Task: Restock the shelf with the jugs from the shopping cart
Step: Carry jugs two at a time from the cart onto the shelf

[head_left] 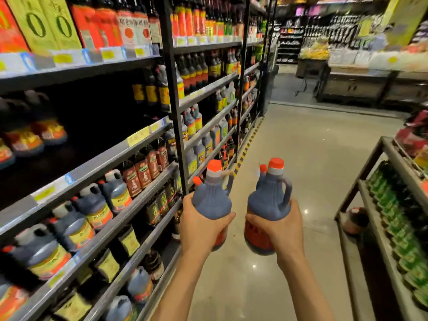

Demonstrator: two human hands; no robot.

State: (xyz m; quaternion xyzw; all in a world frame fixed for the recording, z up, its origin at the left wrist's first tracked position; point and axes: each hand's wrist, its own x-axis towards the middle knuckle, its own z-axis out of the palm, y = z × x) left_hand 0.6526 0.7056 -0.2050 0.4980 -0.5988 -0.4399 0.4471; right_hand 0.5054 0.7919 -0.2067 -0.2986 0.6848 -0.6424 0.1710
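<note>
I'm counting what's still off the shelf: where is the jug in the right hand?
In the head view, the right hand holds that jug upright over the aisle floor, beside the left hand's jug, with the shelf off to the left.

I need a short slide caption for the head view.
Left hand and right hand each hold a dark orange-capped jug beside the stocked shelf.

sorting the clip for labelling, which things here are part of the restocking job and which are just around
Part of the job:
- left hand holding a jug
- right hand holding a second jug
- shelf with matching jugs

Just around:
- side rack of green packs
- produce stand at the aisle's far end
</note>
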